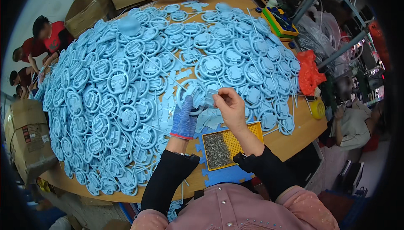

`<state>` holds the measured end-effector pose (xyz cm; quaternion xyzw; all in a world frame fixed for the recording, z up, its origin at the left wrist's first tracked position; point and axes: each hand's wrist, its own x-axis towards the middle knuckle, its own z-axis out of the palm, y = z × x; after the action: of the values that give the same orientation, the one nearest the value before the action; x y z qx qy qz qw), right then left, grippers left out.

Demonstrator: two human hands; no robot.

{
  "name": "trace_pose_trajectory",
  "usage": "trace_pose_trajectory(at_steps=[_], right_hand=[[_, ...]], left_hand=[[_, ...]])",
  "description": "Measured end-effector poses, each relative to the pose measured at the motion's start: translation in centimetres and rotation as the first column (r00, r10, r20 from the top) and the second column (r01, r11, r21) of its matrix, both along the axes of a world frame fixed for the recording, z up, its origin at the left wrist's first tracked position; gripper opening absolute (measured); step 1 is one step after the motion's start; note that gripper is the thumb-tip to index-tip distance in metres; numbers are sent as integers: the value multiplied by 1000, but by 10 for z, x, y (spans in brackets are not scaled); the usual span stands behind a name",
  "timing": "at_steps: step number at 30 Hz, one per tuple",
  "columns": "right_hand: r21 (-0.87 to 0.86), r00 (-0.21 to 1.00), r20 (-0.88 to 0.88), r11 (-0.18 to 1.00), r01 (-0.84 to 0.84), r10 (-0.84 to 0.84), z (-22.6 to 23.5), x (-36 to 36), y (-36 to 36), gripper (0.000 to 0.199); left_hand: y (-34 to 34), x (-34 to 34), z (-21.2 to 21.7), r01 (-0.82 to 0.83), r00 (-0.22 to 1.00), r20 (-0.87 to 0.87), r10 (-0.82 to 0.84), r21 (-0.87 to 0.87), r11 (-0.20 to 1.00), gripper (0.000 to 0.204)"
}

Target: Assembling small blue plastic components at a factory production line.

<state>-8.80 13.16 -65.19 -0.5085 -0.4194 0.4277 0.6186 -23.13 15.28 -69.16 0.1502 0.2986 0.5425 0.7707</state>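
Note:
In a striped blue glove with a red cuff edge, my left hand (184,120) grips a light-blue plastic ring part (195,89) with a housing across its middle. My right hand (231,109) is bare and pinches a small light-blue rectangular plate (211,97) beside the ring's right side. Whether the plate touches the ring, I cannot tell. Below my hands lie several loose light-blue plates (210,119). A yellow tray (232,140) sits close to me, with a heap of small metal pieces, likely screws (216,151), filling its left half.
A huge heap of similar ring parts (115,82) with thin rods covers the wooden table (306,127). The tray rests on a blue foam mat (229,176). Right lie a red plastic bag (309,72) and a yellow bin (280,23). Cardboard boxes (29,133) and other people surround the table.

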Motion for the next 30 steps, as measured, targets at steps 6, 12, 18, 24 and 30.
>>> trace_pose_trajectory(at_steps=[6,12,18,24,30], right_hand=[[418,589,780,878,-234,-214,8,-2,12,21],[357,618,780,877,-321,-91,2,-9,15,23],[-320,972,105,932,-168,212,-41,4,25,39],[-376,966,122,912,-166,227,-31,20,21,37],[-375,960,245,926,-38,139,-36,38,18,31]], left_hand=[[-2,-7,-3,35,996,79,-29,-73,997,32],[8,-12,-32,-3,998,-64,0,-38,999,15],[4,-21,-1,184,980,-84,-180,44,982,48],[8,4,2,237,945,-239,-223,29,971,46],[12,29,-5,281,938,-187,-293,-89,956,38]])
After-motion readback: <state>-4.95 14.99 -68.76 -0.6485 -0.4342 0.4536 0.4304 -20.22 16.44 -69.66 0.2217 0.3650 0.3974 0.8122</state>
